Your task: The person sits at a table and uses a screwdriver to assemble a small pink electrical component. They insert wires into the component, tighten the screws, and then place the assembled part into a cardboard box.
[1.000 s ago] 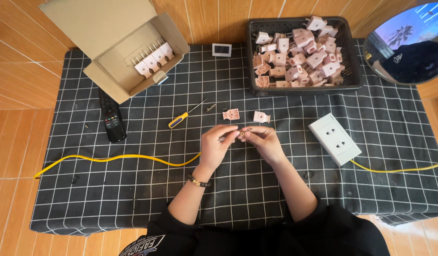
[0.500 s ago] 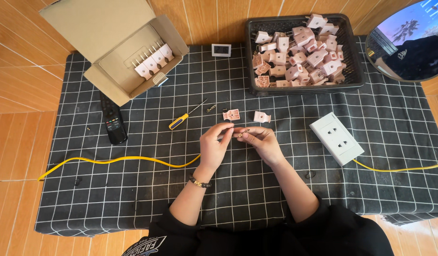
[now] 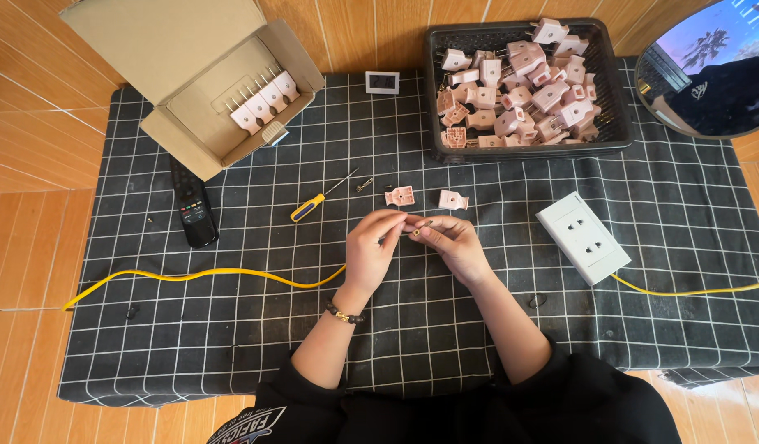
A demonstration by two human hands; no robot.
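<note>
Head view, looking straight down on a counter point(image 3: 108, 362) draped in black cloth with a white grid.

Counts: one black mesh plastic basket point(image 3: 613, 107) heaped with pink plug bodies, too many to count; four more pink plugs point(image 3: 262, 100) lined up in one open brown cardboard box point(image 3: 190, 123); two loose pink plug halves on the cloth, one showing its open inside point(image 3: 399, 196), one closed-side up point(image 3: 453, 200). One yellow-handled screwdriver point(image 3: 308, 207) with thin metal shaft. One black remote-shaped unit point(image 3: 193, 205). One white rectangular socket block point(image 3: 582, 238), smooth plastic, trailing a yellow cable point(image 3: 190, 275) that also runs across the left of the cloth. One small white-framed display point(image 3: 382, 82) at the far edge. One round mirror point(image 3: 712, 70) at the top right corner.

Hands: left hand point(image 3: 371, 251) and right hand point(image 3: 453, 245) meet at mid-counter, just below the two plug halves. Between them is a small brass-coloured metal part point(image 3: 422, 227), pinched at the tips of both sets of fingers point(image 3: 393, 224), which are closed on it; it is raised off the cloth. Too small to tell its exact shape. Beaded bracelet point(image 3: 344, 312) on the left wrist; dark sleeves.
</note>
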